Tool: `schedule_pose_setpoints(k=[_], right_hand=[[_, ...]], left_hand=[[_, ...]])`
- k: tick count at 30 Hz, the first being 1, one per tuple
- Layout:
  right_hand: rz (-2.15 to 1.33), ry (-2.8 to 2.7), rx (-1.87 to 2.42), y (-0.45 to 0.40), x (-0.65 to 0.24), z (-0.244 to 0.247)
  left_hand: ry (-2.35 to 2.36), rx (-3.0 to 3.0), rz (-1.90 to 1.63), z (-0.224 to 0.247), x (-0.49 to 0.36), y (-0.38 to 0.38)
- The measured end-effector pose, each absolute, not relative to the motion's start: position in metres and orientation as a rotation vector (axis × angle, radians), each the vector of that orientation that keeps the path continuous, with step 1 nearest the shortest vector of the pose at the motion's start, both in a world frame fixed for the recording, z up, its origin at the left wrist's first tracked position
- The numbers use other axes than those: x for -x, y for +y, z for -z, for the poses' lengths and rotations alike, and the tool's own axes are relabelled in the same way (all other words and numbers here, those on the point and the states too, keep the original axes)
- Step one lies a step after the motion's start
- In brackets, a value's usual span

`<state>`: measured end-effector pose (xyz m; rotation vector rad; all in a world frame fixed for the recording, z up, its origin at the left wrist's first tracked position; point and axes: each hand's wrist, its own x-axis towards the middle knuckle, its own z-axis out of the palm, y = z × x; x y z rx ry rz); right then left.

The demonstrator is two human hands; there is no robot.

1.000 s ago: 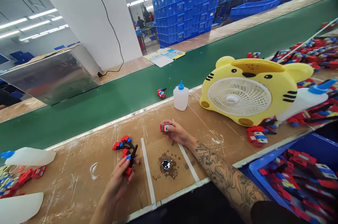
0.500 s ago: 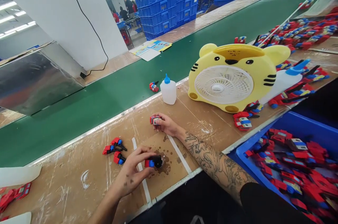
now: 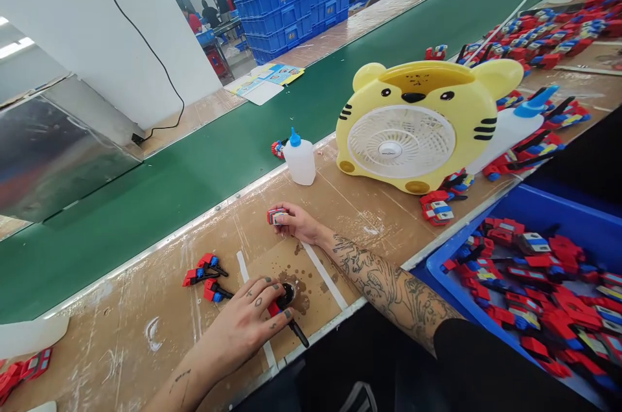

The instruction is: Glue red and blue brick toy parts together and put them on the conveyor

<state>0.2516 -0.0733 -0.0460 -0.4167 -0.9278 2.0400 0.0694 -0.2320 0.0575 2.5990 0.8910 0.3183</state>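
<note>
My left hand [image 3: 245, 320] is closed on a red toy part [image 3: 273, 308], and a black rod [image 3: 299, 334] sticks out beyond the fingers. The fingertips are beside a small black round dish [image 3: 288, 295] on the board, with wet spots around it. In my right hand [image 3: 300, 224] is a red, white and blue toy piece [image 3: 276, 216], pinched between thumb and fingers just above the bench. Several red and blue toy parts with black rods [image 3: 211, 289] lie to the left of the dish.
A white bottle with a blue tip [image 3: 300, 162] stands by the green conveyor belt [image 3: 170, 198]. To its right is a yellow tiger-faced fan [image 3: 418, 182]. A blue bin [image 3: 437, 263] of red toy parts is at the right. Stacked blue crates [image 3: 291, 4] stand beyond the belt.
My left hand has turned so its back faces up, and the black rod of its toy part now points down to the right. My right hand keeps its piece. The view has shifted slightly.
</note>
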Motion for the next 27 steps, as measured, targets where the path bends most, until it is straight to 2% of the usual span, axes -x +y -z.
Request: schedule_pose_setpoints(k=[4,13,15,21,24,27], right_hand=[[-2.038,-0.925,0.409,-0.073,-0.252,0.046],[-2.016,-0.938,0.464,-0.075,-0.251,0.046],[-2.015,-0.942,0.465,-0.076,-0.251,0.044],[-1.995,-0.964,0.484,-0.076,-0.248,0.049],[-1.969,-1.01,0.483,-0.075,-0.246,0.053],[-1.94,-1.068,0.48,-0.075,-0.246,0.055]], left_hand=[[0.941,-2.245,-0.4,-0.053,-0.069,-0.228],[0.984,-2.317,-0.355,-0.047,-0.059,-0.223],[1.078,-2.17,-0.517,-0.041,-0.053,-0.219],[1.395,-1.273,-1.324,-0.018,-0.046,-0.187],[1.389,-1.12,-1.442,-0.018,-0.051,-0.168],[1.356,-1.155,-1.4,-0.02,-0.059,-0.154]])
